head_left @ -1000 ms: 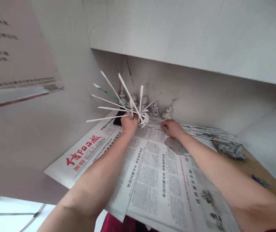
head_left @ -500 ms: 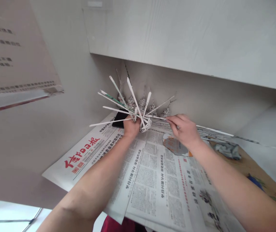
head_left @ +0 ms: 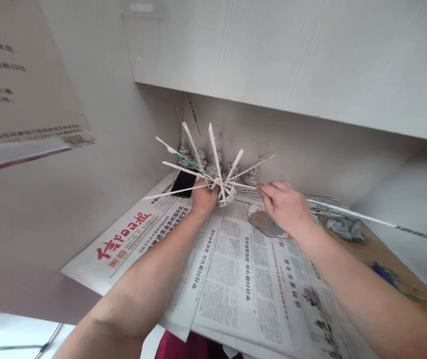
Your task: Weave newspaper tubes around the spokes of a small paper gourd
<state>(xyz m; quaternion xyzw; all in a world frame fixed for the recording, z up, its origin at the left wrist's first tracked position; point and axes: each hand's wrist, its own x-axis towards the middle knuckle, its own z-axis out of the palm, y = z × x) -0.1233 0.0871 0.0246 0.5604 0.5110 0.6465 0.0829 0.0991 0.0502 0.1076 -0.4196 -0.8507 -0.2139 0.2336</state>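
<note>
My left hand is closed on a small woven paper piece, its rounded body showing just right of the fingers. Several rolled-paper spokes fan out from it, up and to the left. Between thumb and fingers, my right hand pinches a long rolled-paper strip. One end of this strip runs to the woven piece, and the other stretches far right past the hand. The left fingertips are partly hidden behind the spokes.
Newspaper sheets cover the table. Several finished-looking woven paper pieces stand along the back wall. A dark phone-like slab lies left. A pile of paper rods, an octagonal card and a grey cloth lie right. A shelf overhangs the back.
The woven piece has turned slightly in my left hand, so its spokes sit at different angles. The long strip's far end has swung lower and nearer. The view has shifted a little.
</note>
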